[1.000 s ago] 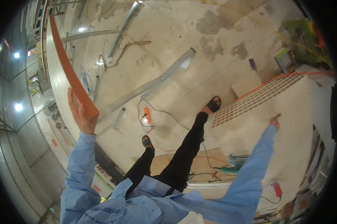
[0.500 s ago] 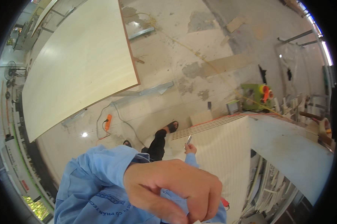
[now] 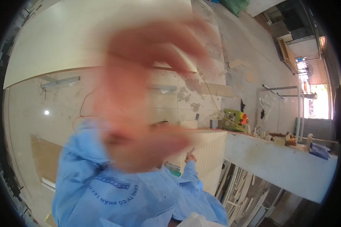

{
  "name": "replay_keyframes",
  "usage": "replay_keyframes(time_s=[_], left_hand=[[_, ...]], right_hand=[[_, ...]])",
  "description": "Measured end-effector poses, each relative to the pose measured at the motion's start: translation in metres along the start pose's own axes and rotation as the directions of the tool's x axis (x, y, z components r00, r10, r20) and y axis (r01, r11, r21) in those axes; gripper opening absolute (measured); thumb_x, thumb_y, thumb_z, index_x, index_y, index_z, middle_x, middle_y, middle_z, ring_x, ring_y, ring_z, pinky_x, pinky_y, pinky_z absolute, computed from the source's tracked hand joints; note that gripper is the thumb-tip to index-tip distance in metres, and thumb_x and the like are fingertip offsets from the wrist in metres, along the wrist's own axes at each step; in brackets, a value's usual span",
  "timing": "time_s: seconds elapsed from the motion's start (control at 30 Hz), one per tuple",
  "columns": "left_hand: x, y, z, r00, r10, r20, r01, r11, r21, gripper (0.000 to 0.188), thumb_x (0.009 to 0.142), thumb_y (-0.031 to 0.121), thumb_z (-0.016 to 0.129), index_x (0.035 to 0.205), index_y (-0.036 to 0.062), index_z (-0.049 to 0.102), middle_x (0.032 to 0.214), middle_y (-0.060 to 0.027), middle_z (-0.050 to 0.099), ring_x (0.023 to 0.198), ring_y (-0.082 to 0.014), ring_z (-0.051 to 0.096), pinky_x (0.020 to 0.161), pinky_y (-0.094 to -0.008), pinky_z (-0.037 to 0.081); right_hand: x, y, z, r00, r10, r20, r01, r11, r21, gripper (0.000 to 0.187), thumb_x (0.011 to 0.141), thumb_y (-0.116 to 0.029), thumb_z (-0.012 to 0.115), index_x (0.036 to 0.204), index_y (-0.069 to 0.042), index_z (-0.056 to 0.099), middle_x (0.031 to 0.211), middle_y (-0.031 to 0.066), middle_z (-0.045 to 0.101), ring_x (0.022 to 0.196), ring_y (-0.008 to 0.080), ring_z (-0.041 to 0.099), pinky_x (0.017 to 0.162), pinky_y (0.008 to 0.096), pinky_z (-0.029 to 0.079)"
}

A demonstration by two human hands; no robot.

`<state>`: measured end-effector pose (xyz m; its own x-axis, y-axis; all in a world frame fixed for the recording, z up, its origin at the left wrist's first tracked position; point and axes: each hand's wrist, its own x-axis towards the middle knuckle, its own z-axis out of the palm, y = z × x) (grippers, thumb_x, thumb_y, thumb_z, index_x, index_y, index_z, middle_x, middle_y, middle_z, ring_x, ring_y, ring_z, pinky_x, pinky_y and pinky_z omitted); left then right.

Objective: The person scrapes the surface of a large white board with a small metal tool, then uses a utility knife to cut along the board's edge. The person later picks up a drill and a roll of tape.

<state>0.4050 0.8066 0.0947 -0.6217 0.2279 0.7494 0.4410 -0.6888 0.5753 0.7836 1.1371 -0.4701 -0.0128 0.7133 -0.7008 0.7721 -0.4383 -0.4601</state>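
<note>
My left hand (image 3: 121, 94), large and smeared by motion, is raised close to the camera. Its fingers and thumb curve wide apart, with nothing visible between them. Farther down, my right hand (image 3: 192, 157) is closed around a slim grey metallic tool (image 3: 191, 150); its exact kind is too small to make out. That hand is over a cream ribbed panel (image 3: 212, 147). I cannot tell whether it touches the panel.
A large pale board (image 3: 57, 41) lies at the far left, with metal bars (image 3: 61, 82) by its edge. To the right are a whitish bench surface (image 3: 272, 166), a green machine (image 3: 232, 119) and a blue item (image 3: 319, 150). Long offcut strips (image 3: 240, 185) are stacked below.
My left hand has lifted from low in front of my chest up toward the camera, its fingers spreading. The view has swung to the right. My right hand still holds the slim tool.
</note>
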Motion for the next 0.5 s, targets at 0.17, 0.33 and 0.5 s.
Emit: replay_keyframes(time_s=[0.17,0.33,0.5], left_hand=[[-0.021,0.147,-0.074,0.913,0.196,0.357,-0.385,0.7,0.602,0.02,0.094,0.017,0.056,0.104,-0.0006,0.055,0.1,-0.0112,0.059,0.09,-0.0206,0.057,0.077,-0.0315,0.044],[-0.033,0.225,-0.09,0.815,0.183,0.55,-0.558,0.505,0.659,0.023,0.095,0.02,0.053,0.106,-0.0004,0.056,0.102,-0.0115,0.06,0.092,-0.0205,0.057,0.079,-0.0319,0.044],[-0.046,0.26,-0.08,0.774,0.179,0.608,-0.629,0.336,0.701,0.027,0.096,0.023,0.05,0.108,-0.0002,0.057,0.104,-0.0119,0.06,0.094,-0.0205,0.058,0.08,-0.0323,0.045]], right_hand=[[-0.097,0.022,0.025,0.987,-0.089,0.133,0.114,0.975,-0.191,0.023,0.08,-0.022,0.076,0.09,-0.004,0.067,0.071,0.0053,0.062,0.059,0.015,0.058,0.045,0.0316,0.047],[-0.113,0.003,0.055,0.924,-0.15,0.351,0.237,0.946,-0.219,0.026,0.081,-0.027,0.075,0.085,-0.003,0.066,0.068,0.0081,0.062,0.057,0.0168,0.057,0.047,0.0337,0.047],[-0.072,-0.062,0.091,0.874,-0.285,0.393,0.36,0.924,-0.129,0.021,0.083,-0.025,0.072,0.081,-0.006,0.063,0.068,0.0073,0.062,0.056,0.0157,0.057,0.049,0.0329,0.047]])
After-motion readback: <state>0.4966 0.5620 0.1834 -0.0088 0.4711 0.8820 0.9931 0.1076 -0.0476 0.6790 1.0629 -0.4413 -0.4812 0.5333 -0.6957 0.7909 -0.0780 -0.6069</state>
